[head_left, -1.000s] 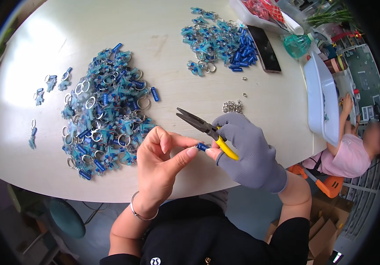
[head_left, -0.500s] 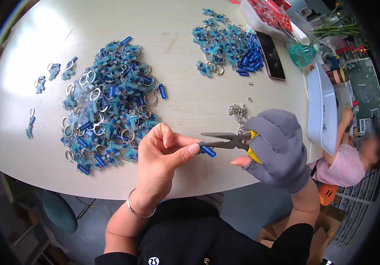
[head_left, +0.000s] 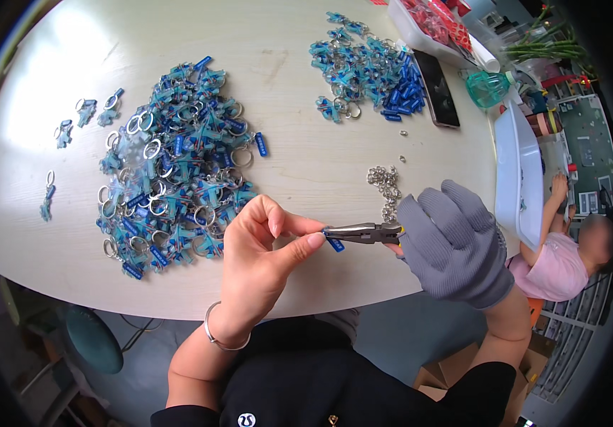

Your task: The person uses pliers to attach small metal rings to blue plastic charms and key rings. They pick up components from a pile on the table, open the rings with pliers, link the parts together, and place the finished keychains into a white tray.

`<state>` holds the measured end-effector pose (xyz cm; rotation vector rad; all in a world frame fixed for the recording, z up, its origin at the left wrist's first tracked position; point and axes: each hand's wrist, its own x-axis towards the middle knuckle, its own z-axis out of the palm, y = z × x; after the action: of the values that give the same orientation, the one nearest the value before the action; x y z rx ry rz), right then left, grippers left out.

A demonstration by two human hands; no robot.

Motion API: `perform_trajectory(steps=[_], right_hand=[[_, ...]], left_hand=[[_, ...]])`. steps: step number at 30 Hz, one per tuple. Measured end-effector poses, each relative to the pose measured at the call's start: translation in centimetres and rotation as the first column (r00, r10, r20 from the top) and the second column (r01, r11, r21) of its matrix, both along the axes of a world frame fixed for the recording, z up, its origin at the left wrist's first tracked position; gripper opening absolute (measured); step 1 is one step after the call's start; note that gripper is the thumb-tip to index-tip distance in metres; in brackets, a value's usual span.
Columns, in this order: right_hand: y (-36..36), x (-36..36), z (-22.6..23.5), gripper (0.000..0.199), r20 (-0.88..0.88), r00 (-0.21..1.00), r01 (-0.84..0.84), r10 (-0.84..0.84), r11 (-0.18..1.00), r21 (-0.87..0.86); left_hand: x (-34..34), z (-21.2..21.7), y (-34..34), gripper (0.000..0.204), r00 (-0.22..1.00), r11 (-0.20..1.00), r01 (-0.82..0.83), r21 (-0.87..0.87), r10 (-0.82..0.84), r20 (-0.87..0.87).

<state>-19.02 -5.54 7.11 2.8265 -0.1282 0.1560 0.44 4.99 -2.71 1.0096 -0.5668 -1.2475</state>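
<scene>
Between the thumb and fingers of my left hand (head_left: pixel 267 245) is a small piece, mostly hidden, with a blue tag (head_left: pixel 335 245) hanging beside the fingertips. My right hand (head_left: pixel 456 245), in a grey glove, grips a pair of long-nose pliers (head_left: pixel 363 233). Their jaws are closed, with the tips at the tag's upper end by my left fingertips; what lies in the tips is too small to tell. Just left of my left hand spreads a large heap of keyrings (head_left: pixel 178 171) with teal plane-shaped charms and blue tags. A small pile of silver metal links (head_left: pixel 385 188) lies beyond the pliers.
More teal charms (head_left: pixel 353 64) and loose blue tags (head_left: pixel 405 92) lie at the far right, beside a phone (head_left: pixel 435 89). Several single keyrings (head_left: pixel 87 112) lie at the left. A white bin (head_left: pixel 519 174) stands past the right edge, near a person in pink (head_left: pixel 552 274).
The plier jaws have gone from apart to closed at the tag. My right hand has turned, its gloved back now facing up. My left hand has barely moved.
</scene>
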Motion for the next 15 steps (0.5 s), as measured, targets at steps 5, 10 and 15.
perform_trajectory(steps=[5,10,15], right_hand=[[-0.2,-0.1,0.1,0.033,-0.029,1.0,0.011,-0.009,0.999,0.053],[-0.2,-0.4,-0.8,0.031,0.041,0.995,0.078,-0.089,0.972,0.223],[0.3,-0.5,-0.6,0.031,0.068,0.987,0.111,-0.145,0.928,0.356]], left_hand=[[0.0,0.3,0.0,0.034,0.999,1.0,0.025,-0.002,-0.025,-0.023],[-0.3,0.3,0.0,0.026,0.994,0.992,0.089,-0.093,-0.083,0.068],[-0.4,0.1,0.0,0.029,0.939,0.984,0.112,-0.14,-0.059,0.339]])
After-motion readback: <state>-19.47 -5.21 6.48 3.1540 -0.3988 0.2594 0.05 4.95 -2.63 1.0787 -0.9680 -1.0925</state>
